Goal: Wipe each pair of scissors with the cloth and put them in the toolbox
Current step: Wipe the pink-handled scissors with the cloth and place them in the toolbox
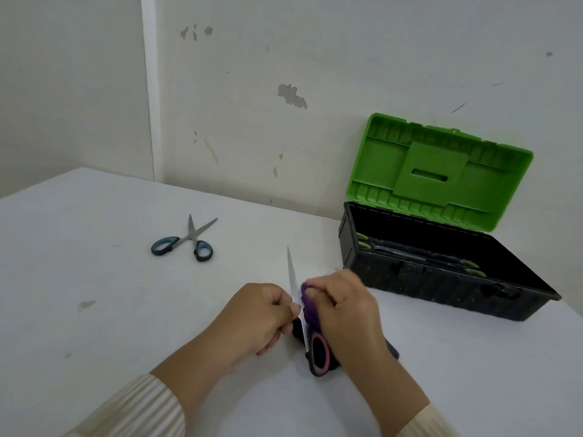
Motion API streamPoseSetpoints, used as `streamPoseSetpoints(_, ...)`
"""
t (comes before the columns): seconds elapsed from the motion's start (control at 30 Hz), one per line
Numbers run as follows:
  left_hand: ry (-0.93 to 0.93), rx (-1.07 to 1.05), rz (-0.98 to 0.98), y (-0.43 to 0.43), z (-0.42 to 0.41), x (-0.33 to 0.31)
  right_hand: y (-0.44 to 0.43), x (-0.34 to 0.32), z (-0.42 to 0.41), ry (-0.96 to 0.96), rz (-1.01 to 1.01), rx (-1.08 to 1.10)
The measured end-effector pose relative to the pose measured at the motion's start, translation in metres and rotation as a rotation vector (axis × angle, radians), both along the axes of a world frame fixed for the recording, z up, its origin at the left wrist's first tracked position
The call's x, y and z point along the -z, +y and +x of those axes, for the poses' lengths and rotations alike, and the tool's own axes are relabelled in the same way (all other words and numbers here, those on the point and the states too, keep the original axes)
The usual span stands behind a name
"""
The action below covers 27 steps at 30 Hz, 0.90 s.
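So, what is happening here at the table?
A person is wiping a pair of pink-handled scissors: the left hand pinches the blade and the right hand rubs a purple cloth on it. A second, blue-handled pair lies on the table, blades apart, not in hand. The toolbox stands open at the right, some tools already inside.

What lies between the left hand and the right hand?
In the head view, the blade of the black-and-pink scissors, with the purple cloth against it.
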<state>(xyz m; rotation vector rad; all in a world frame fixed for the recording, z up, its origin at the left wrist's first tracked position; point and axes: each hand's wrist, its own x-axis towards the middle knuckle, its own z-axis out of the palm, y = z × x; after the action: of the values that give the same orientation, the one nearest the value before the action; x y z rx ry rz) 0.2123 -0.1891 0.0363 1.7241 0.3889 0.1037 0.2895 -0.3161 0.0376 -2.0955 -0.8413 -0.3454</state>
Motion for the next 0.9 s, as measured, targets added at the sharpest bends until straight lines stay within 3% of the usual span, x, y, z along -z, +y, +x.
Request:
streamPoseSetpoints(0.07,0.000,0.009,0.008,0.001,0.000,-0.001,-0.001,-0.001,0.004,-0.022,-0.029,0.063)
streamPoseSetpoints(0.4,-0.001,-0.015,-0.036,-0.002,-0.003,-0.006,0.000,0.004,-0.009,-0.059,-0.087,-0.036)
streamPoseSetpoints(0.47,0.001,-0.015,-0.037,0.000,-0.003,-0.007,0.001,0.008,-0.010,-0.047,-0.056,-0.053)
streamPoseSetpoints(0.57,0.021,0.025,-0.019,0.000,-0.005,-0.008,-0.008,0.000,0.013,0.019,0.056,0.092)
streamPoseSetpoints(0.7,0.048,0.033,-0.035,0.000,-0.006,-0.011,-0.024,-0.013,0.017,-0.044,0.186,0.232)
streamPoseSetpoints(0.83,0.037,-0.003,-0.042,0.002,-0.005,-0.011,-0.008,0.001,-0.005,-0.034,-0.052,-0.047)
streamPoseSetpoints(0.9,0.026,0.009,-0.023,0.001,-0.007,-0.011,-0.002,0.008,-0.001,-0.050,-0.097,-0.052)
